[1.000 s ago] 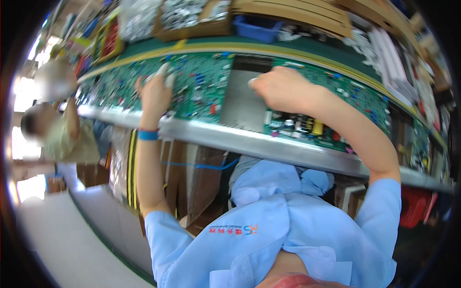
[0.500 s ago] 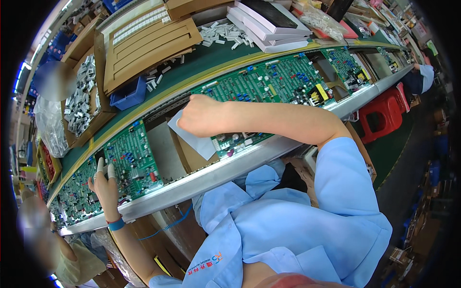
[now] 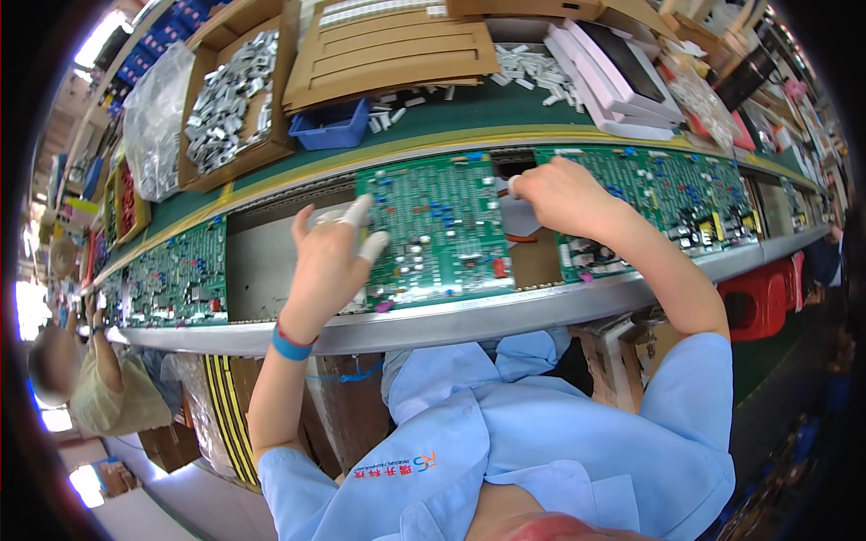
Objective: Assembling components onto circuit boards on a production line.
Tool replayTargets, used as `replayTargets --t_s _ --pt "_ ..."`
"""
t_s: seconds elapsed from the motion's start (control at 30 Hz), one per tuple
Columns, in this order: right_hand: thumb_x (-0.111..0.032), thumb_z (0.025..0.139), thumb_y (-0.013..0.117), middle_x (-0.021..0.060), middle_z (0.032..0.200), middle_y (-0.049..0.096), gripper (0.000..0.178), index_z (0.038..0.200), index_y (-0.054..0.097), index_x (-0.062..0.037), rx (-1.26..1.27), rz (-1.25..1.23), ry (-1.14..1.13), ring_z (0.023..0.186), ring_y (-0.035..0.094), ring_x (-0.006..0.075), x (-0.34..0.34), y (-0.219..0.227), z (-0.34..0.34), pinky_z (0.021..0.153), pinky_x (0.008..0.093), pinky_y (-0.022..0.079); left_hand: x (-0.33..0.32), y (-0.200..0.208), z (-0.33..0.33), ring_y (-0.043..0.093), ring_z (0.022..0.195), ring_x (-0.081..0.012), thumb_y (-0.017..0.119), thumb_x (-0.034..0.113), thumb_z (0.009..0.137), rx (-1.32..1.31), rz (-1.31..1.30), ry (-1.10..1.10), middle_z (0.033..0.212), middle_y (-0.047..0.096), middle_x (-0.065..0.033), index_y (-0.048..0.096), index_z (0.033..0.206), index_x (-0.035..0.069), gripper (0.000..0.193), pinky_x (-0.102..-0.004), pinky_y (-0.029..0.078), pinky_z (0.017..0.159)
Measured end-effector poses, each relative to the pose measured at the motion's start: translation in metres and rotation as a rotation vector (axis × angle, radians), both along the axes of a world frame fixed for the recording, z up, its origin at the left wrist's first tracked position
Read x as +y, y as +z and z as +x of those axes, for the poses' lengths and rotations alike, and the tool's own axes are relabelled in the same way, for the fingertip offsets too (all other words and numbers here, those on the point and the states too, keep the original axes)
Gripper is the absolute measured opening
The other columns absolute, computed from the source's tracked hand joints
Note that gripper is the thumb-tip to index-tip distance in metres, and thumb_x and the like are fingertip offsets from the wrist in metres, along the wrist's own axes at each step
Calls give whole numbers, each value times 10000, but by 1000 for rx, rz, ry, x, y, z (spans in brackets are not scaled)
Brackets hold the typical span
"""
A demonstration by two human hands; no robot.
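Observation:
A green circuit board (image 3: 437,239) lies on the metal rail in front of me, crowded with small parts. My left hand (image 3: 329,261) is at its left edge, fingers apart, with pale finger covers on some fingertips. My right hand (image 3: 564,198) is curled closed over the narrow gap to the right of this board, beside the left end of a larger green board (image 3: 663,203). Its fingertips face away, so anything pinched in them is hidden. Below it in the gap are a whitish sheet (image 3: 520,219) and a small orange-handled item (image 3: 521,239).
More boards (image 3: 176,275) sit along the line at the left. Behind are a carton (image 3: 194,167) of grey-white parts, a blue bin (image 3: 334,135), cardboard sheets (image 3: 388,63) and white boxes (image 3: 613,81). A red stool (image 3: 758,302) stands right; another person (image 3: 113,379) works far left.
My left hand has slid the board rightward, narrowing the gap to the larger board and widening the space on its left. My right hand has shifted off the whitish sheet. The view has turned left.

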State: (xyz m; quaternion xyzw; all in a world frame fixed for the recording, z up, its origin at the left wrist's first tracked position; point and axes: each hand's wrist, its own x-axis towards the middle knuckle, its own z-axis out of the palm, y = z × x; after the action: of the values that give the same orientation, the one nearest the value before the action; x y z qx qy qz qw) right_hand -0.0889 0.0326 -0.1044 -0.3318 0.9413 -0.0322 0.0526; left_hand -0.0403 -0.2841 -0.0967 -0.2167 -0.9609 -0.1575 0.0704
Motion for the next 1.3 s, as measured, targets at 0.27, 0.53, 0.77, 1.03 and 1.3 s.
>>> replayTargets --t_s 0.27,0.53,0.77,1.03,1.3 --pt "-23 756 545 146 772 643 91 819 602 -57 35 13 -154 776 617 364 37 4 5 706 462 470 -4 14 -49 623 812 -279 651 222 852 203 114 25 760 658 -111 680 1086 96 267 -489 284 1008" --pt "0 762 537 165 754 640 65 782 585 -40 137 45 -259 731 605 373 83 1 9 682 459 451 -125 25 -142 671 850 -225 585 283 875 328 49 430 845 718 -70 725 1026 170 235 -378 363 906" --pt "7 761 535 166 756 629 50 755 562 -35 175 161 -338 741 595 372 115 -2 10 672 453 433 -165 2 -184 650 961 -271 592 290 841 173 -8 576 958 717 -89 710 1074 179 284 -409 349 952" --pt "-40 804 564 179 754 638 28 791 589 -32 105 278 -478 727 615 389 134 1 -2 678 471 481 -158 -1 -207 643 1000 -272 583 336 860 137 -1 506 1007 713 -75 701 1094 185 302 -454 327 970" --pt "-14 853 553 169 1028 608 241 1085 612 -42 363 -264 -265 891 603 363 68 -8 -56 739 441 487 -109 25 -180 657 873 -262 587 240 877 386 63 394 869 704 -114 705 1080 157 249 -380 418 874"
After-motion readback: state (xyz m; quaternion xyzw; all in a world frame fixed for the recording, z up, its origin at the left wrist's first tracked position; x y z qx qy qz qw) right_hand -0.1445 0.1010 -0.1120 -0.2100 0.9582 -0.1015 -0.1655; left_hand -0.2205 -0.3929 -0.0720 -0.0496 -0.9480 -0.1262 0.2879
